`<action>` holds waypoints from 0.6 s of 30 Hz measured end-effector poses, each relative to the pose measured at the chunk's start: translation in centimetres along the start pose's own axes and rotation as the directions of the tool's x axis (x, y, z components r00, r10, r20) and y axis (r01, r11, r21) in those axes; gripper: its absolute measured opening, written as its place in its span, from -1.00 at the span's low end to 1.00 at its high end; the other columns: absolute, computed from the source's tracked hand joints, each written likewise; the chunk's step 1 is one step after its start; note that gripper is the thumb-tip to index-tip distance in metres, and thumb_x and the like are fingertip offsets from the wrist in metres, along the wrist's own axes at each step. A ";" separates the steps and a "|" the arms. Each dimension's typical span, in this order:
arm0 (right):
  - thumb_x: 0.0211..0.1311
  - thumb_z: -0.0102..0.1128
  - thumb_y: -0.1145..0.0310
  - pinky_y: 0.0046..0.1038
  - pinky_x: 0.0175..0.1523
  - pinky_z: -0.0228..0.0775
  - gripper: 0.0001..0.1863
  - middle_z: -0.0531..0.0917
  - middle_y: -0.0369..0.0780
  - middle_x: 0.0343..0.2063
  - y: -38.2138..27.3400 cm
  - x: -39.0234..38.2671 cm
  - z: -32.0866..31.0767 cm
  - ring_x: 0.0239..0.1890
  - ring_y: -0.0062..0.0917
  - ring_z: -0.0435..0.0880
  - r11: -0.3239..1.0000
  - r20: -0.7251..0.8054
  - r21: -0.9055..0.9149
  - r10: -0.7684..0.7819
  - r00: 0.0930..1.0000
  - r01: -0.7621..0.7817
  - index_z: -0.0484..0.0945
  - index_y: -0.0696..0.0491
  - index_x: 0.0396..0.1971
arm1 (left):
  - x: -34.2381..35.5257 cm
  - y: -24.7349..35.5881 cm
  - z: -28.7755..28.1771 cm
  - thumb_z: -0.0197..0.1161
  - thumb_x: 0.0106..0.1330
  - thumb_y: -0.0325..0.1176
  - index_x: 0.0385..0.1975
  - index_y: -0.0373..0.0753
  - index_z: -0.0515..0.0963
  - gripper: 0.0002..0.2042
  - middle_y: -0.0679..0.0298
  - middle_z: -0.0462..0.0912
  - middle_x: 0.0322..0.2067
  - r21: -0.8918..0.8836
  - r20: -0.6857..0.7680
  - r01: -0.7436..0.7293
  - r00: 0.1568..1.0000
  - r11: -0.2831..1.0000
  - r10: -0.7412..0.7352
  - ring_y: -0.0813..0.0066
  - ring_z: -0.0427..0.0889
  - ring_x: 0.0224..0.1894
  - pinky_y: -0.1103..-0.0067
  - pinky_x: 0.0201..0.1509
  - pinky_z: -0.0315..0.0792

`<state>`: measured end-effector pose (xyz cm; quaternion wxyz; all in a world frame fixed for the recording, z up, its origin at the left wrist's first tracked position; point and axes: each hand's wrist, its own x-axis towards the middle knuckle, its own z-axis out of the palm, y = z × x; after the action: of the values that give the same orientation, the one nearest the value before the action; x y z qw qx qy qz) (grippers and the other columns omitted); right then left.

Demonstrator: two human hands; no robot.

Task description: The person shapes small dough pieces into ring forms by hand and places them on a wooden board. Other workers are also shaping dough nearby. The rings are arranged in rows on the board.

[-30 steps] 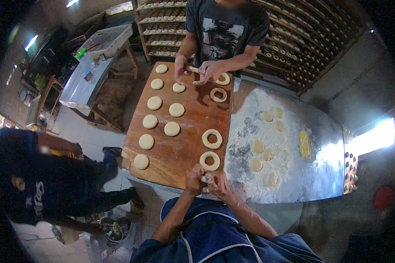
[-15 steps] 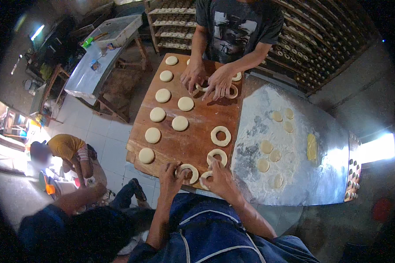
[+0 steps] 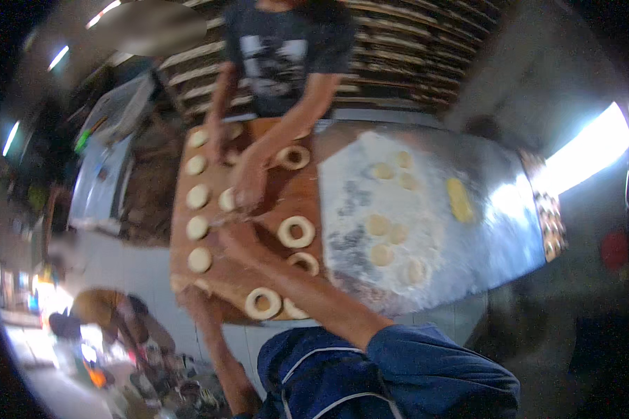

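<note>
Pale dough discs (image 3: 197, 196) lie in a column along the left side of a brown wooden board (image 3: 286, 199). Dough rings (image 3: 295, 232) sit on its right and near parts, one ring (image 3: 263, 304) close to the near edge. My left hand (image 3: 196, 299) is at the board's near left corner, by a partly hidden disc; its fingers are smeared by motion. My right hand (image 3: 236, 236) reaches across the board, just below a disc (image 3: 228, 200). Blur and the angle hide what its fingers hold. A co-worker's hand (image 3: 250, 190) is right above it.
A person in a dark printed shirt (image 3: 279, 63) stands across the board. To the right is a floured metal table (image 3: 440, 244) with flat dough rounds (image 3: 381, 255) and a yellow lump (image 3: 459, 200). Racks (image 3: 412, 63) stand behind. Another person (image 3: 101, 307) crouches at lower left.
My view has shifted, and both my hands have left the rings at the near edge. My left hand went to the near left corner, my right farther in. The co-worker's hand reached nearer to me.
</note>
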<state>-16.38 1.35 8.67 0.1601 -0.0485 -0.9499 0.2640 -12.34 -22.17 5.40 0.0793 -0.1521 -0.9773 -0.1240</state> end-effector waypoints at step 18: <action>-0.13 0.27 0.39 -0.19 -0.07 0.41 -0.79 0.62 -0.08 -0.37 25.9 -30.5 -26.5 -0.24 -0.14 0.59 0.665 -0.154 0.208 0.746 0.648 -0.717 0.61 0.09 -0.40 | -0.5 38.1 -1.7 0.31 0.13 -0.46 -0.15 -0.38 0.50 -0.70 0.10 0.60 -0.24 -0.884 0.225 -0.048 0.828 0.466 0.513 0.35 0.60 -0.18 0.44 -0.04 0.45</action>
<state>21.36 31.02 8.19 0.1493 -0.4474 -0.8054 0.3590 0.37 12.44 15.25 -0.2207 -0.3600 -0.7360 -0.5291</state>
